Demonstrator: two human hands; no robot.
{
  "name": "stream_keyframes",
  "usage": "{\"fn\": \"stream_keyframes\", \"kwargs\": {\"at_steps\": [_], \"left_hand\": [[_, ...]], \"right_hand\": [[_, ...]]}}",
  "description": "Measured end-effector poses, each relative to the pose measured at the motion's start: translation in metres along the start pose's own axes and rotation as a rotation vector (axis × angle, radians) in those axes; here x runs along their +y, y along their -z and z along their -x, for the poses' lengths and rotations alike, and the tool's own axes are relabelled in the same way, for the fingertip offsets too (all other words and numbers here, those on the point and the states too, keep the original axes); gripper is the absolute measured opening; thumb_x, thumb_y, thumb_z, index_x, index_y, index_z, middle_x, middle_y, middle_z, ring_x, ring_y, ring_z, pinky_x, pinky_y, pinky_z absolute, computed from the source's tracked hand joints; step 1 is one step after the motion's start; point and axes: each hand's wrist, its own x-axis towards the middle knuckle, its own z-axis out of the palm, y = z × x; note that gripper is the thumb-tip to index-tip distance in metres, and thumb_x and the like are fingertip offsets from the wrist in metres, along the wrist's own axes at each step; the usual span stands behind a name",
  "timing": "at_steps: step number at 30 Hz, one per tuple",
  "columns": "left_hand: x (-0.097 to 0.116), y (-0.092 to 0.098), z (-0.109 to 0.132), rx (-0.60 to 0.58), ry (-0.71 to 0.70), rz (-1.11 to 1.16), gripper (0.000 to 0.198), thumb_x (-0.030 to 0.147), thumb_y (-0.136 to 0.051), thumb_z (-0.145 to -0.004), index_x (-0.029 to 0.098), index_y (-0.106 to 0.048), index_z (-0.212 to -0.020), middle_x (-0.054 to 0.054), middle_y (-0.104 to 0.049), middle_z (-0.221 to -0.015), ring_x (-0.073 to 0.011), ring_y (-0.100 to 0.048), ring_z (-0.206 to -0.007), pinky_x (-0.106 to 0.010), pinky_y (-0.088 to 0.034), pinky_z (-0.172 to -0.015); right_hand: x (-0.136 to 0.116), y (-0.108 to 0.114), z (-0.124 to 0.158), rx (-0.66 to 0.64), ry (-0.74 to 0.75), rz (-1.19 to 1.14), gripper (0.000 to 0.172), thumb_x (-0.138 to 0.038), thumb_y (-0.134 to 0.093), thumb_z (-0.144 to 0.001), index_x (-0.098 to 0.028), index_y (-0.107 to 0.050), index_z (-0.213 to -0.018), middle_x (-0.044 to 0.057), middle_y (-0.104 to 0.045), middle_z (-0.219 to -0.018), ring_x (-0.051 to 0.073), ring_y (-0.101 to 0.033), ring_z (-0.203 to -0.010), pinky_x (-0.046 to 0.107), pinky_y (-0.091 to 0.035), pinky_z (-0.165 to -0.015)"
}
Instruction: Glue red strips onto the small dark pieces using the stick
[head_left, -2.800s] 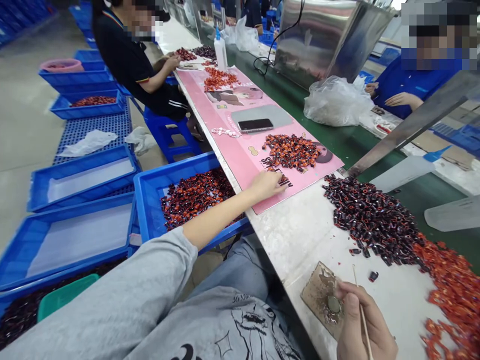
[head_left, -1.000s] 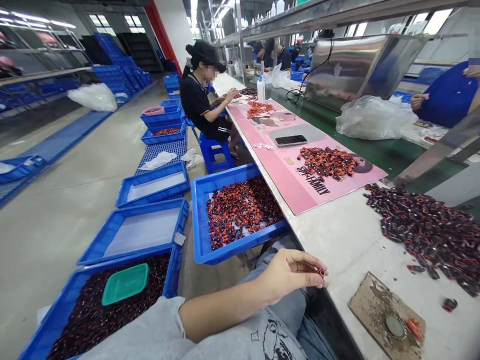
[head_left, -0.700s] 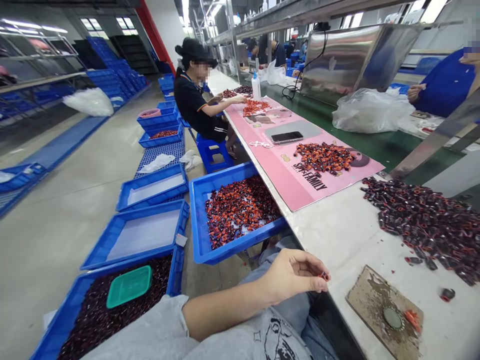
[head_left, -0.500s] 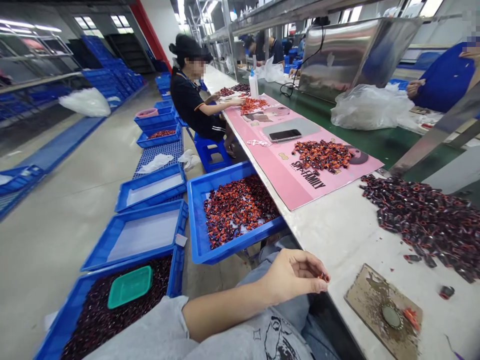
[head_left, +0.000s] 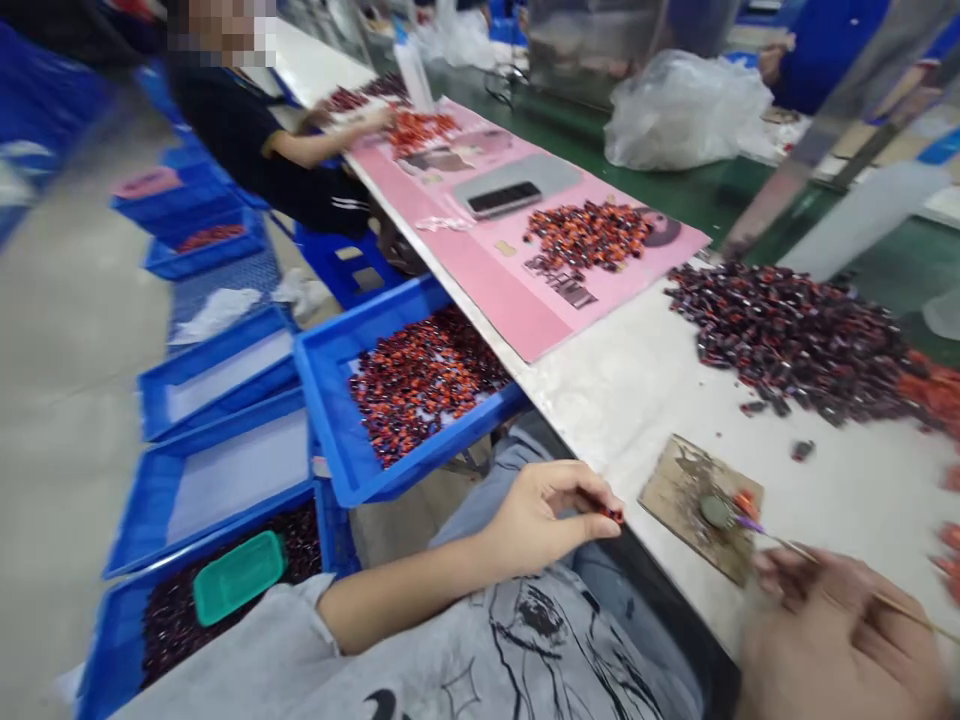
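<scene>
My left hand [head_left: 551, 515] is closed in a pinch over my lap, holding a small dark-red and orange part [head_left: 613, 515] that the fingertips partly cover. My right hand [head_left: 847, 625], somewhat blurred, grips a thin brush [head_left: 799, 548] with a purple section near its tip. The brush tip points at a small round cap [head_left: 718, 511] on a stained brown board [head_left: 671, 487]. An orange piece [head_left: 745, 502] lies beside the cap. Behind the board, one loose dark part [head_left: 802, 450] sits apart from a large heap of dark parts [head_left: 795, 340].
A pink mat [head_left: 517, 310] carries a phone [head_left: 504, 199] and a pile of orange-black parts [head_left: 589, 237]. A blue tray [head_left: 319, 400] of parts juts out beside the table. More blue trays [head_left: 142, 490] stand at left, one holding a green dish [head_left: 238, 577]. A co-worker [head_left: 247, 150] sits further along.
My right hand has come into view at the lower right with the brush, its tip reaching the cap. The view has shifted downward and right. My left hand still pinches the small part.
</scene>
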Motion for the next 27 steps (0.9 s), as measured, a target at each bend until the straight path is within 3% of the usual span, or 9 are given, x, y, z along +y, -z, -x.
{"fn": "stream_keyframes", "kwargs": {"at_steps": [3,8,12,19,27], "left_hand": [[-0.003,0.001,0.002,-0.007,-0.120,-0.121,0.033,0.043,-0.088,-0.075,0.014,-0.073,-0.076,-0.008,-0.074,-0.078,-0.0171,-0.070,-0.073,-0.029,-0.060,-0.072],[-0.003,-0.002,0.005,-0.050,-0.148,-0.175,0.028,0.040,-0.084,-0.081,0.015,-0.073,-0.077,-0.009,-0.076,-0.079,-0.0178,-0.071,-0.074,-0.028,-0.060,-0.071],[-0.001,-0.002,0.008,-0.034,-0.118,-0.187,0.025,0.038,-0.083,-0.081,0.015,-0.072,-0.079,-0.009,-0.075,-0.079,-0.0178,-0.070,-0.073,-0.027,-0.060,-0.070],[0.001,0.002,0.012,0.017,-0.151,-0.214,0.017,0.025,-0.084,-0.079,0.017,-0.070,-0.078,-0.004,-0.072,-0.077,-0.0145,-0.068,-0.072,-0.023,-0.057,-0.070],[0.000,0.001,0.015,-0.038,-0.227,-0.270,0.019,0.028,-0.081,-0.083,0.017,-0.068,-0.076,-0.006,-0.074,-0.079,-0.0166,-0.071,-0.074,-0.025,-0.059,-0.069]], "right_hand": [[0.001,-0.001,0.001,0.031,-0.015,0.117,0.037,-0.045,-0.091,-0.073,-0.017,-0.068,-0.073,0.002,-0.067,-0.060,0.014,-0.062,-0.047,0.022,-0.051,-0.042],[-0.001,-0.001,0.006,-0.056,0.043,0.218,0.031,-0.042,-0.081,-0.086,-0.015,-0.066,-0.083,0.001,-0.069,-0.066,0.011,-0.063,-0.051,0.020,-0.052,-0.047],[0.001,-0.002,0.008,-0.075,0.143,0.254,0.025,-0.036,-0.076,-0.091,-0.014,-0.066,-0.084,-0.001,-0.067,-0.065,0.009,-0.063,-0.052,0.018,-0.052,-0.048],[0.007,0.001,0.010,-0.091,0.142,0.312,0.018,-0.030,-0.073,-0.092,-0.015,-0.066,-0.085,-0.001,-0.067,-0.066,0.009,-0.063,-0.053,0.017,-0.052,-0.049],[0.004,-0.001,0.010,-0.036,0.264,0.220,0.022,-0.034,-0.073,-0.094,-0.015,-0.066,-0.083,0.000,-0.066,-0.071,0.011,-0.063,-0.055,0.023,-0.051,-0.047]]}}
